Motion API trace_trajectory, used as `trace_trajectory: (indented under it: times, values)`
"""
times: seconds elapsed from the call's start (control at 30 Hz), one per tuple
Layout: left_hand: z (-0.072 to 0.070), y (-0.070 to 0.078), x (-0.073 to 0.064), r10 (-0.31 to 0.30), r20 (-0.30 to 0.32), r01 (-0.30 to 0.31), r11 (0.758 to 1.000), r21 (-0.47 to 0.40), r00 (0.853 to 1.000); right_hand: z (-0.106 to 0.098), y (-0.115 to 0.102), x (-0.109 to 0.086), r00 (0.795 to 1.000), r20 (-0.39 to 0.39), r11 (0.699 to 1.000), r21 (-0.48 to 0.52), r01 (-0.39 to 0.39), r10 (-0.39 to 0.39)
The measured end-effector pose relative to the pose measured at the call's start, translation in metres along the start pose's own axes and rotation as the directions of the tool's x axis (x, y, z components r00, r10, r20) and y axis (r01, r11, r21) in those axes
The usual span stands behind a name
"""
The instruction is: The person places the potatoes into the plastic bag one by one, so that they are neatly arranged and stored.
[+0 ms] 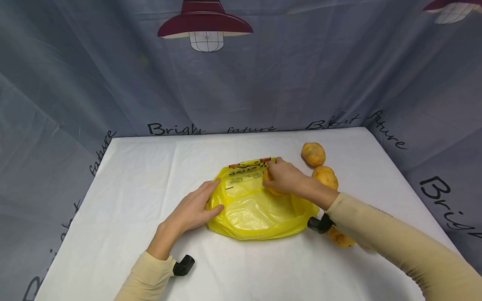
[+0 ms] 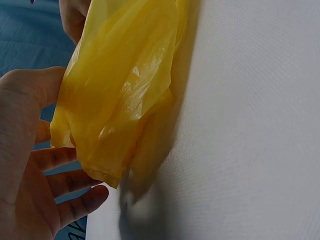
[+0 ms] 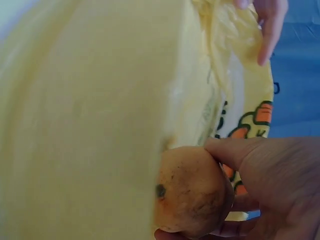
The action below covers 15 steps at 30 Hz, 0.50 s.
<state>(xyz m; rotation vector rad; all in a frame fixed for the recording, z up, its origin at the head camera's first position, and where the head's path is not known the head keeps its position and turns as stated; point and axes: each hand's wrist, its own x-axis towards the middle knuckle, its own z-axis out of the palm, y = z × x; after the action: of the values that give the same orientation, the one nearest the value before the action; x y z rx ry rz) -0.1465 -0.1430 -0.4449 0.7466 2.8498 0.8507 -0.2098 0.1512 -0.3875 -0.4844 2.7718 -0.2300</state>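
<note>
On the white table, a yellow plastic bag gapes mid-frame, its left rim against the left hand, fingers spread. The right hand grips a potato inside the mouth; bagging seems the step in hand, and the next move likely calls for loosening that grip. At lower right, the right sleeve partly covers some potatoes; two others lie right of centre.

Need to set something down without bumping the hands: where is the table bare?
The table is bare left of the left hand, behind the yellow bag left of the potatoes, and in front of the bag between the sleeves. It's crowded right of the bag, among those potatoes, and at its mouth, where the right hand holds another potato.
</note>
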Motion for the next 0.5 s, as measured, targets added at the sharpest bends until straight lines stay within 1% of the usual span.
trace_trajectory:
  times: [0.1,0.23,0.5]
  values:
    - [-0.0007,0.0007,0.0001,-0.002,0.001,0.002,1.0,0.005,1.0,0.0043,0.0007,-0.0001,1.0,-0.01,1.0,-0.006,0.01,-0.01]
    - [-0.0017,0.0012,0.0003,-0.014,0.005,0.014,1.0,0.003,1.0,0.0059,0.0009,-0.0001,1.0,-0.02,1.0,0.003,0.0,0.0]
    - [-0.0007,0.0023,0.0016,-0.016,0.016,0.017,1.0,-0.007,1.0,0.0054,0.0005,-0.0002,0.999,-0.002,0.999,0.004,-0.035,0.035]
